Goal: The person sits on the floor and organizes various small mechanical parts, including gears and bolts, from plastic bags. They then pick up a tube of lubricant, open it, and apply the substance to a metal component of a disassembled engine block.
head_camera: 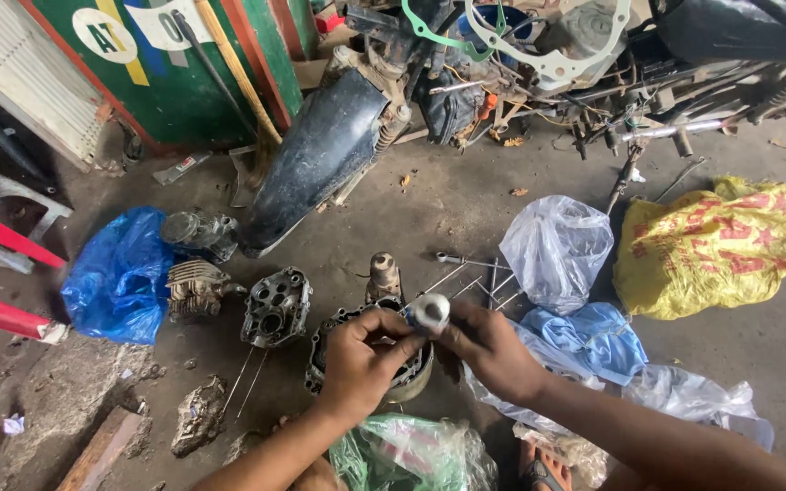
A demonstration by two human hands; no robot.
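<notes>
Head view, looking down at a workshop floor strewn with engine parts. Both hands meet above a round engine casing (370, 359) on the concrete. The right hand (488, 350) pinches a small white tube (429, 312), fingers closed around it; the left hand (361, 359) has its fingertips closed at the tube's end, seemingly working its cap or nozzle. This looks like the opening or squeezing stage; next would call for a steady tube. Both forearms reach in from below, wrists bent inward. A cylinder head (277, 307) lies just left, a clear plastic bag (557, 247) to the right.
</notes>
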